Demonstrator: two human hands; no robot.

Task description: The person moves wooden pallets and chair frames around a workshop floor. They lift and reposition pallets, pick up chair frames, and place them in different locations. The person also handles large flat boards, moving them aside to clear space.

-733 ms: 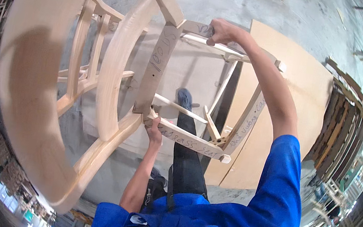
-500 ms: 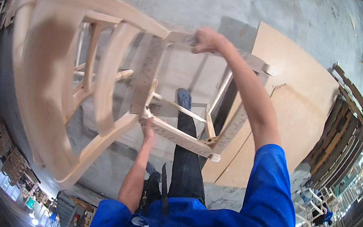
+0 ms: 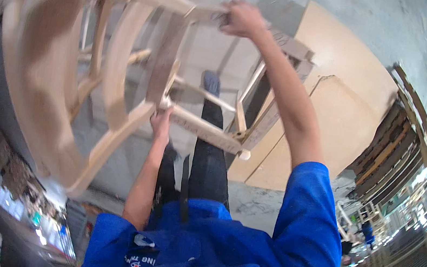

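Observation:
A bare wooden chair frame hangs tilted in front of me, its broad curved backrest toward the left and its open seat frame toward the right. My right hand is closed round the far seat rail. On the near side, my left hand grips the seat rail close to where it meets the back post. Through the seat opening the leg stretchers and one of my shoes show. Handwritten marks run along the seat rails. The backrest is somewhat smeared by motion.
A large flat light-wood panel lies on the grey concrete floor to the right. Beyond it is a stack of wooden boards. More wooden frames and another person in blue are at the far right.
The chair frame and both my hands have shifted a little up and left in the picture, as has the panel on the floor. Both hands keep their hold.

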